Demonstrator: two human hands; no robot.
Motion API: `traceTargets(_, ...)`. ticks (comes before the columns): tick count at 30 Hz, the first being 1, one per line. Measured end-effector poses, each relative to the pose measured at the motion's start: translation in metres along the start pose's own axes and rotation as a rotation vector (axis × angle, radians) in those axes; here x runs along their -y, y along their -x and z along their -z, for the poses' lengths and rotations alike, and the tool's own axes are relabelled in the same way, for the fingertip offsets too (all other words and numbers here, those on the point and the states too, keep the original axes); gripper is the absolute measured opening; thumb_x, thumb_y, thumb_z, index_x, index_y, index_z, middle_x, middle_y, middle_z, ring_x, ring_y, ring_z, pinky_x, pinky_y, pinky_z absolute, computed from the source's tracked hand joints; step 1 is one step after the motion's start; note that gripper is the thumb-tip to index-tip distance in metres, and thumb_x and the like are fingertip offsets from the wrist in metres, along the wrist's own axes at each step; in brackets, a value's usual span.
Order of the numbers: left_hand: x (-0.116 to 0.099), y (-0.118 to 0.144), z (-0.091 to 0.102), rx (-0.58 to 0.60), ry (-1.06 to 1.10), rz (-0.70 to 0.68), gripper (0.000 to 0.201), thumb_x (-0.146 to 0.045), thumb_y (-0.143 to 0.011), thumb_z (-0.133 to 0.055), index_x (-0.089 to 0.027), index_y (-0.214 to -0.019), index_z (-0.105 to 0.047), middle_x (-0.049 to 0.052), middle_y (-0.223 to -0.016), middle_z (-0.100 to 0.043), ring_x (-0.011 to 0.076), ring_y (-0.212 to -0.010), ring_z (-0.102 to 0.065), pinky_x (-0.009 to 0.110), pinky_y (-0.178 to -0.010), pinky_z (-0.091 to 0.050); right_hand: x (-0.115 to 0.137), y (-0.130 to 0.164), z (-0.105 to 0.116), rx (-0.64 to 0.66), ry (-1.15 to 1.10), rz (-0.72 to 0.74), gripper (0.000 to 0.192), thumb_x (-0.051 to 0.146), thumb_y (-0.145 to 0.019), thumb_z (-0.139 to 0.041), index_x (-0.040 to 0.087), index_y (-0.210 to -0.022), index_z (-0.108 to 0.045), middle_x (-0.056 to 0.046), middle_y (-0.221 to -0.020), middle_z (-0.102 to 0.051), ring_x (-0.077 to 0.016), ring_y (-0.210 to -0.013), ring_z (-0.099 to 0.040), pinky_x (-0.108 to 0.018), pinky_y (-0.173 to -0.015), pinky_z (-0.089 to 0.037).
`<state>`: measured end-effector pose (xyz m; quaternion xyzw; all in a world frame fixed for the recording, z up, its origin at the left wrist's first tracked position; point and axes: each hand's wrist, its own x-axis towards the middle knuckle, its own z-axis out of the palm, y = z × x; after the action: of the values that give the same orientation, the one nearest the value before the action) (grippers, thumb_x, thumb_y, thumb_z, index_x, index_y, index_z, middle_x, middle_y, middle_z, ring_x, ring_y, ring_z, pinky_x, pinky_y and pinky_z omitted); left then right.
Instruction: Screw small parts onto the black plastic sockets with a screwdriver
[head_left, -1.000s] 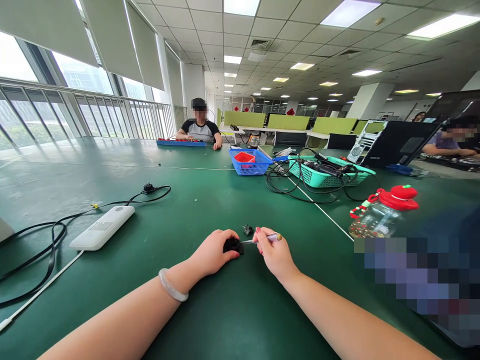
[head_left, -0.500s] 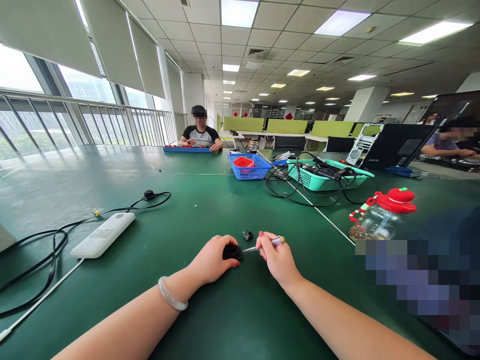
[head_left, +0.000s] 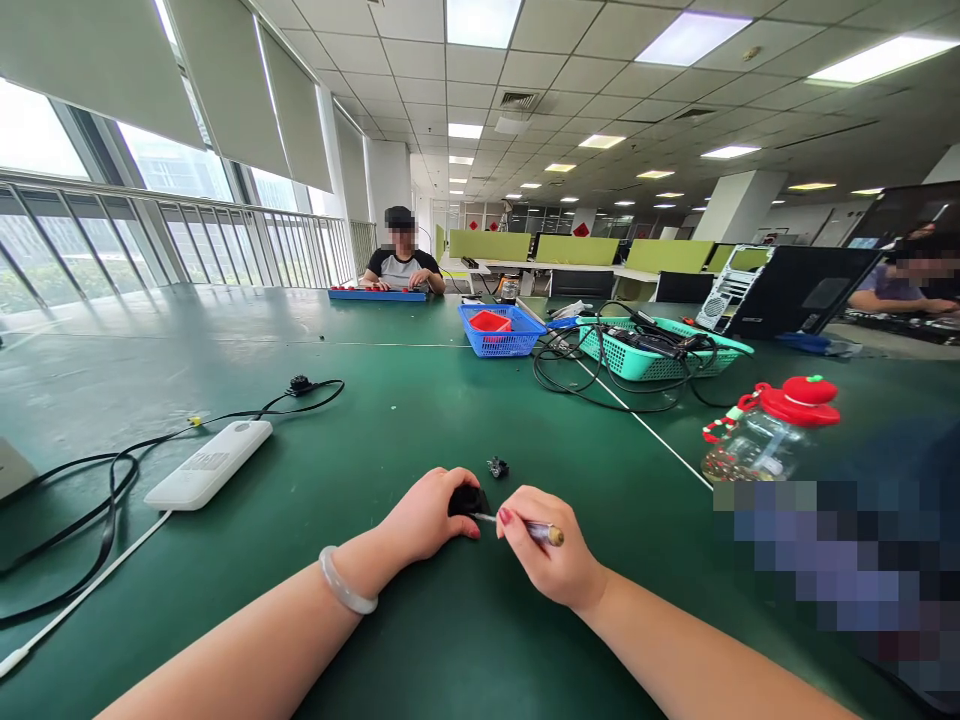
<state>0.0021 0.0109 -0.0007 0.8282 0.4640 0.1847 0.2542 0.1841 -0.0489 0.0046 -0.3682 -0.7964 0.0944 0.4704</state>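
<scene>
Stuff lies all over the big green tabletop point(head_left: 420, 400). On the left side sits a white flat box point(head_left: 208, 465) with a white wire and a black cord point(head_left: 112, 470) curling beside it. Far back stand a blue basket point(head_left: 501, 330) with something red inside and a light green basket point(head_left: 660, 350) full of black wires. On the right side is a clear bottle point(head_left: 757, 440) with a red lid. Another person point(head_left: 401, 265) sits at the far end of the tabletop, with hands on a blue tray point(head_left: 377, 294). One more person point(head_left: 911, 285) sits far to the right, behind an open computer case point(head_left: 780, 290).

Nothing blocks the two hands. A tiny black bit point(head_left: 496, 467) lies on the tabletop just behind them.

The left hand point(head_left: 427, 515) has a pale bangle point(head_left: 343, 583) on the wrist. Its fingers are curled tight around a small black part point(head_left: 469, 500), which rests on the tabletop near the middle. The part is dark and lumpy, and the hand hides most of it.

The right hand point(head_left: 551, 550) has red nails. Its fingers pinch a thin screwdriver point(head_left: 525, 527) with a gold end. The metal tip touches the black part.
</scene>
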Motion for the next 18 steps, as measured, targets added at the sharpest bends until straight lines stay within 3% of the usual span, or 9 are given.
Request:
traceTargets(6,-0.001,0.0,0.001,0.022,0.005,-0.037,0.041,-0.029,-0.069,-0.074,-0.024,-0.108,-0.061,0.006,-0.101,-0.064,0.0236,-0.096,-0.059,0.036,-0.087,-0.049,-0.001,-0.003,-0.005,0.11,-0.022,-0.075,0.036,0.029,-0.095,-0.04,0.02,-0.063,-0.053,0.002,-0.056,-0.054,-0.0113,-0.054,-0.048,-0.024,-0.056,-0.039)
traceTargets(12,-0.001,0.002,0.0,0.025,0.009,-0.033,0.038,-0.032,-0.071,-0.073,-0.025,-0.105,-0.062,0.006,-0.101,-0.064,0.0246,-0.099,-0.058,0.038,-0.089,-0.048,-0.015,-0.003,-0.007,0.074,-0.34,-0.44,0.043,0.046,-0.095,-0.039,0.019,-0.066,-0.056,0.004,-0.047,-0.047,-0.0109,-0.044,-0.044,-0.024,-0.048,-0.036)
traceTargets(14,-0.001,0.003,0.0,0.015,0.011,-0.037,0.036,-0.032,-0.072,-0.072,-0.025,-0.106,-0.061,0.006,-0.102,-0.064,0.0244,-0.1,-0.057,0.039,-0.091,-0.047,-0.018,-0.002,-0.005,0.021,-0.367,-0.436,0.044,0.047,-0.095,-0.04,0.019,-0.065,-0.056,0.004,-0.046,-0.045,-0.011,-0.043,-0.043,-0.024,-0.047,-0.035)
traceTargets(18,-0.001,0.004,-0.001,-0.002,-0.004,-0.033,0.033,-0.032,-0.073,-0.07,-0.026,-0.104,-0.06,0.004,-0.101,-0.063,0.0241,-0.098,-0.058,0.038,-0.089,-0.048,-0.017,-0.003,0.002,-0.178,-0.219,-0.29,0.044,0.043,-0.096,-0.039,0.019,-0.061,-0.053,0.004,-0.049,-0.041,-0.0109,-0.046,-0.04,-0.025,-0.05,-0.034)
